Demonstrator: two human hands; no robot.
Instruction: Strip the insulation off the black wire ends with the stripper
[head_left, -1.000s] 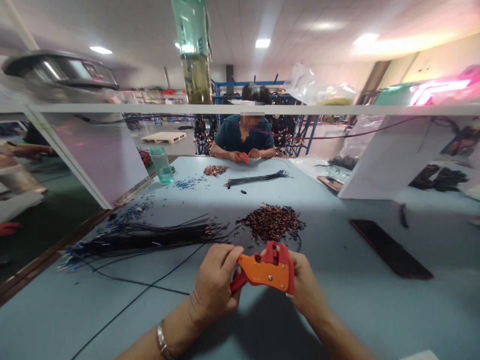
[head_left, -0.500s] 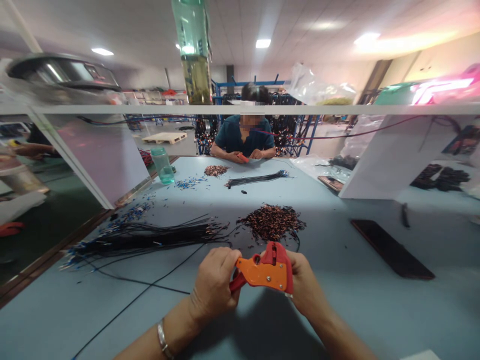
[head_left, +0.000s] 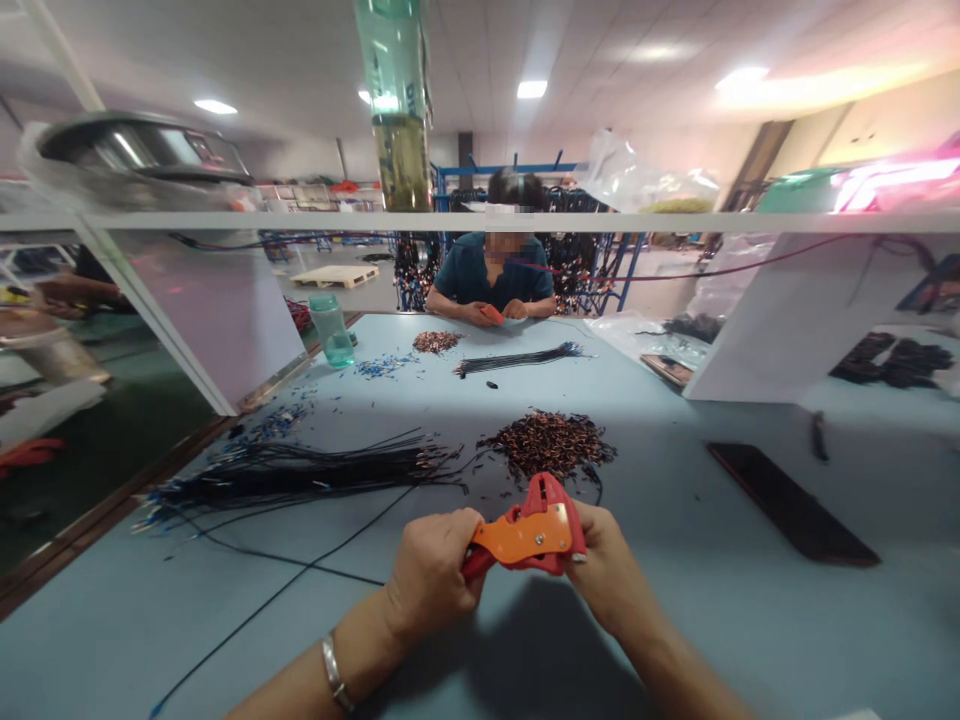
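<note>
An orange and red crimping tool (head_left: 525,535) is held over the blue table (head_left: 675,620), close to me. My left hand (head_left: 431,575) is closed around its red handles. Gripping the tool's red head from the right is my right hand (head_left: 611,575). Just beyond the tool lies a pile of small copper-coloured terminals (head_left: 549,443). A long bundle of black wires with blue ends (head_left: 300,470) stretches off to the left of it.
A person in a dark top (head_left: 491,275) sits at the table's far end with a similar tool, a small wire bundle (head_left: 517,358) and terminals. A green bottle (head_left: 332,330) stands far left. A dark flat strip (head_left: 791,505) lies at right. A white shelf bar (head_left: 480,221) crosses overhead.
The tool has tipped flatter in my hands and the view has shifted slightly. Both hands keep their hold.
</note>
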